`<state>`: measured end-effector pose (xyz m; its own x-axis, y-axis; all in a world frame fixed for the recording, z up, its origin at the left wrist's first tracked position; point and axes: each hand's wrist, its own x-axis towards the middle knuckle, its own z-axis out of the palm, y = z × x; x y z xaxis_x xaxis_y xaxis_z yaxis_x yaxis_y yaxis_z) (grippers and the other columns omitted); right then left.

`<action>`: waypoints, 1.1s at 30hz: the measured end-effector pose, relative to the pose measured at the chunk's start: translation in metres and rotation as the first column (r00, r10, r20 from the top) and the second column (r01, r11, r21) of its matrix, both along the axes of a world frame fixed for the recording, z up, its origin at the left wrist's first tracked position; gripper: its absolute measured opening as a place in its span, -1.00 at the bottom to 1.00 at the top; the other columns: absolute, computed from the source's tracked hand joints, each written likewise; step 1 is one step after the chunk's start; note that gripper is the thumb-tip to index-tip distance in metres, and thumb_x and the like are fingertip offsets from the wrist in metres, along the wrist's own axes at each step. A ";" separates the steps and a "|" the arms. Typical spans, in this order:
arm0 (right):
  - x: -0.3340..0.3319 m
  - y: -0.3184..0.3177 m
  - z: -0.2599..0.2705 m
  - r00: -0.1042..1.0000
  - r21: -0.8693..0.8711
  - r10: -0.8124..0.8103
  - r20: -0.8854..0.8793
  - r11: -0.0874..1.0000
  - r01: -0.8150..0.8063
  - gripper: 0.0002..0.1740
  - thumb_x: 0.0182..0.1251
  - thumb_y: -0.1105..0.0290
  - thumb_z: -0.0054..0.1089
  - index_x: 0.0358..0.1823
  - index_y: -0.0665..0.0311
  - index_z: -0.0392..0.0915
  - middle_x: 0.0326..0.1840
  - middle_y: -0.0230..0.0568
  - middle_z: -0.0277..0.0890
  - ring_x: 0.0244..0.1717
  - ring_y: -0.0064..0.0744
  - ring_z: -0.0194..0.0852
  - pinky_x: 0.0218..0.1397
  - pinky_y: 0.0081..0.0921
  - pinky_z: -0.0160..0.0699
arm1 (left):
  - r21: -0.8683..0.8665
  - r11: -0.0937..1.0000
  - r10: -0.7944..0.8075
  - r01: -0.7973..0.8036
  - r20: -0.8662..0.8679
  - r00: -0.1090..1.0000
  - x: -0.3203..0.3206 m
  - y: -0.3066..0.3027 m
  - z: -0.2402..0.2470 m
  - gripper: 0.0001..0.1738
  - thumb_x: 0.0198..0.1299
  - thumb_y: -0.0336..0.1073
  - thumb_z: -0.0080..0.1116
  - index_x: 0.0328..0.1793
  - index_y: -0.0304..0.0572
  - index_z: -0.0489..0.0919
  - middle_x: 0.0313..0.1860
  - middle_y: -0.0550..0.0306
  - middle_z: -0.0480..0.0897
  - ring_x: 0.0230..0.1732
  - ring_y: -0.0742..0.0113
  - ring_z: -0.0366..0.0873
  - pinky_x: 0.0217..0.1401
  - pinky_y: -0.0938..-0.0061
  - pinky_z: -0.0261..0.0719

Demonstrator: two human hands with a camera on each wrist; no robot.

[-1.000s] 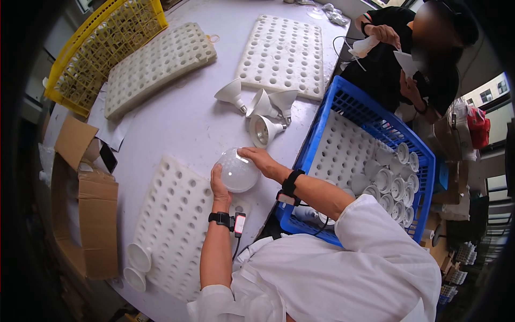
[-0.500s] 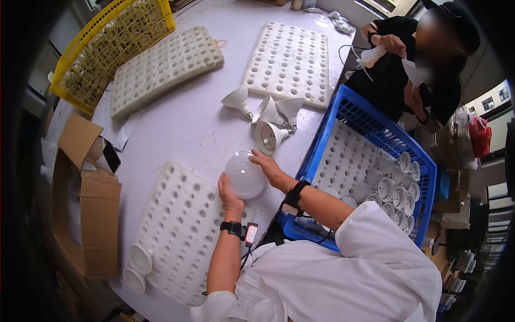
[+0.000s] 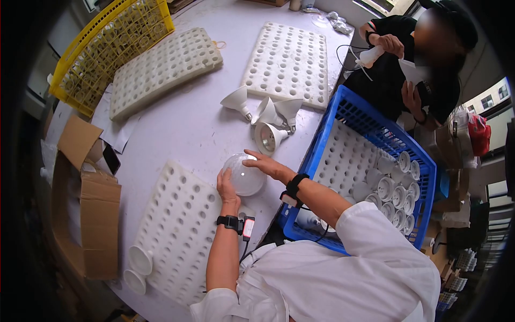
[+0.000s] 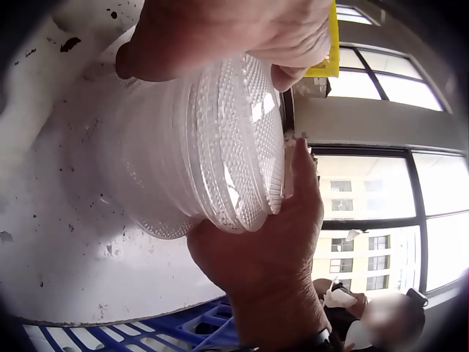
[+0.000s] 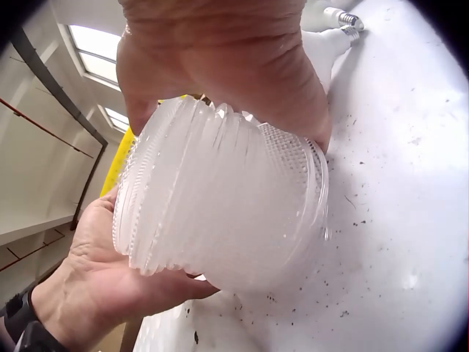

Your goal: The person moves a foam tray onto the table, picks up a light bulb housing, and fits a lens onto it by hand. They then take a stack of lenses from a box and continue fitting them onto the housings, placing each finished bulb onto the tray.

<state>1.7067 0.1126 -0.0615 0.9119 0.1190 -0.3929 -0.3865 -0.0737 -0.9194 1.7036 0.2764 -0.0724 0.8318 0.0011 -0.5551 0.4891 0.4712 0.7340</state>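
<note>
Both hands hold a stack of clear, pebble-textured round lamp covers [image 3: 248,183] just above the white table, near the front foam tray. My left hand [image 3: 226,188] grips the stack's left side. On the opposite side, my right hand [image 3: 268,166] spans the stack with its thumb and fingers spread apart. In the left wrist view the ridged rims of the nested covers [image 4: 227,147] show between the two hands. The right wrist view shows the left palm [image 5: 102,286] cupped beneath the stack's edge. Beyond the hands lie several white cone-shaped lamp housings [image 3: 266,138] with screw bases.
A holed foam tray [image 3: 174,225] lies at front left, with two white cups [image 3: 140,260] at its corner. Further foam trays [image 3: 287,64] lie behind. A blue crate [image 3: 316,153] with lamp parts stands right, a cardboard box [image 3: 101,231] left, a yellow crate [image 3: 75,53] back left. Another person sits back right.
The stack has turned and tilted slightly between the hands. Over the last half second, the right fingers have shifted farther across its top edge. The head view has moved slightly.
</note>
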 end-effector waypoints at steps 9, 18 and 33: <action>-0.027 0.002 0.014 0.988 -0.131 -0.155 -0.022 0.980 0.151 -0.14 0.12 -0.07 0.22 0.32 0.38 0.25 0.37 0.13 0.18 0.41 -0.06 0.08 0.39 -0.34 0.13 | 0.114 0.993 -0.034 0.038 -0.031 0.999 0.004 0.005 -0.007 -0.48 0.17 -0.10 0.11 0.15 -0.32 0.42 0.01 0.03 0.52 0.04 0.22 0.48 0.12 0.33 0.44; -0.012 -0.108 0.056 0.940 -0.702 0.150 0.308 0.702 0.118 -0.55 0.06 0.43 0.25 0.05 0.28 0.50 0.01 0.02 0.46 -0.13 -0.14 0.55 0.01 -0.34 0.53 | 0.292 0.957 0.017 -0.001 -0.052 0.998 -0.009 0.017 0.037 -0.42 0.19 -0.07 0.10 0.21 -0.35 0.36 0.21 -0.02 0.39 0.23 0.22 0.34 0.30 0.27 0.25; 0.025 -0.103 0.042 0.956 -0.754 0.235 0.176 0.656 -0.022 -0.65 0.01 0.33 0.29 -0.13 0.26 0.55 -0.34 -0.05 0.60 -0.36 -0.17 0.60 -0.22 -0.33 0.59 | 0.096 0.982 -0.175 0.163 0.138 0.975 -0.120 0.128 0.080 -0.63 0.19 -0.39 0.16 0.08 -0.45 0.43 0.14 -0.14 0.50 0.16 0.15 0.49 0.08 0.45 0.50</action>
<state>1.7316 0.0095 -0.0200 0.9841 0.0108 -0.1774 -0.0983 -0.7985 -0.5939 1.5833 0.4039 0.0077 0.8955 -0.1049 -0.4325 0.4419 0.3245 0.8363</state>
